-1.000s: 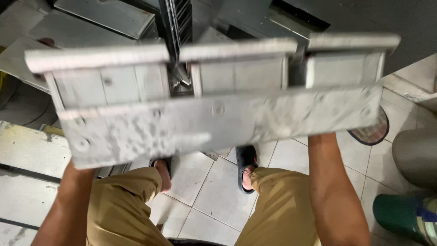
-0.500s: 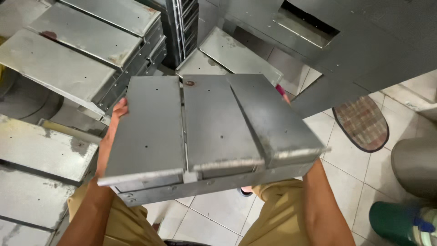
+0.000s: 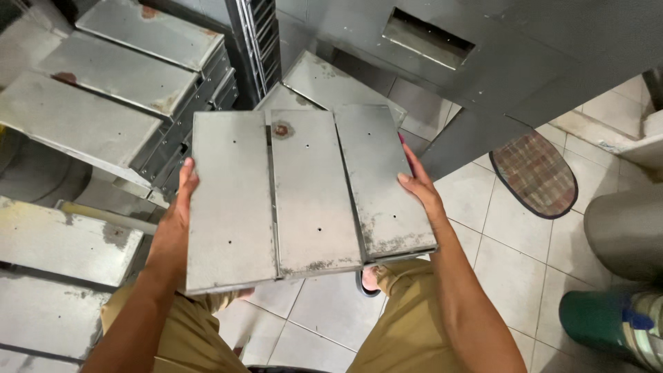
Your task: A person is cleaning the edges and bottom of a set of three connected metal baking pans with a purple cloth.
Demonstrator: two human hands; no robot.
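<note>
a grey metal cabinet (image 3: 525, 62) with a slot cut in it fills the top right, leaning over the white tile floor (image 3: 497, 235). stacks of grey metal pans (image 3: 103, 90), some rust-spotted, crowd the left side, with more flat ones lower left. in the middle, held level over the person's knees, is the tray (image 3: 304, 193): three long tins joined side by side, bottoms up, dull grey with small holes and a rust spot near the far end. it is in the air, clear of the stacks and floor.

the left hand (image 3: 181, 200) grips the tray's left edge, thumb on top, the other fingers hidden under it. the right hand (image 3: 418, 186) is pressed against the right edge, fingers together along the side of the outer tin, thumb on top.

to the right lie an oval checked mat (image 3: 535, 173) on the tiles, the curved side of a steel drum (image 3: 625, 228), and a green bottle (image 3: 601, 321) at the bottom corner.
</note>
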